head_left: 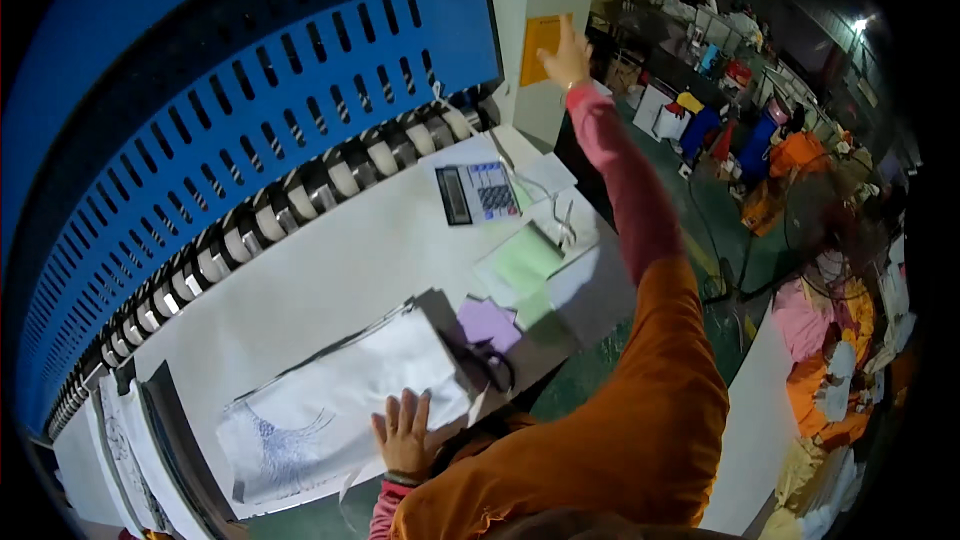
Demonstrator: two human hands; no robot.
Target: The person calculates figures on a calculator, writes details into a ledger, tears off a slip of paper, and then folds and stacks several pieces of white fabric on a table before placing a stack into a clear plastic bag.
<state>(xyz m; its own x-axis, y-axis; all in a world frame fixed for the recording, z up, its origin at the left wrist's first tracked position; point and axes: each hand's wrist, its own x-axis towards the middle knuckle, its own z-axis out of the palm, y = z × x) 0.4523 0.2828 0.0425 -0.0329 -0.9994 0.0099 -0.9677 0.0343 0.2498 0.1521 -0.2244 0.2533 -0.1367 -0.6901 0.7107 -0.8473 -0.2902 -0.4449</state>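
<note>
My left hand lies with fingers spread on the near edge of a stack of white sheets, cloth or paper, which bears a blue printed pattern at its left end. My right arm reaches far forward. At its end my right hand is raised with a finger stretched up and the thumb out, in front of a yellow panel on a pale upright housing; whether it touches the panel I cannot tell. Nothing shows in either hand. Just right of the stack lie black-handled scissors and purple pieces.
The white table runs along a blue slotted machine with a row of rollers. A calculator and green sheets lie farther back. More stacked sheets stand at left. Heaped coloured cloth fills the right.
</note>
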